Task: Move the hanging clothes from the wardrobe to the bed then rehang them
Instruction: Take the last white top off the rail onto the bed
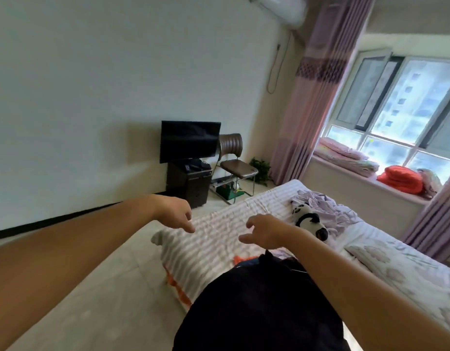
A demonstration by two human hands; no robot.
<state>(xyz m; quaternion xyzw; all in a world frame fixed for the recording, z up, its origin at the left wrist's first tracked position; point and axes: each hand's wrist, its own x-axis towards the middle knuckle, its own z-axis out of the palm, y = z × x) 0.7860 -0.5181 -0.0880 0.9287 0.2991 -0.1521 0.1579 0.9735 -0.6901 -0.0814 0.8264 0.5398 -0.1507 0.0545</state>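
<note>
Both arms are extended over the foot of the bed. The left hand is held with fingers loosely curled and nothing in it; the right hand is likewise empty, fingers relaxed and spread. A dark garment is seen low in the frame beneath the right forearm, lying on or just above the bed; an orange item shows at its far edge. Whether a hanger is attached cannot be told.

The step in hand is judged to be the laying-down of clothes on the bed, the garment apparently just released. The next move is judged to call for a turn back to the wardrobe, which is not in view, or for the garment to be regripped for rehanging.

No container is shown. A panda toy and a lilac cloth lie on the bed beyond the right hand.
</note>
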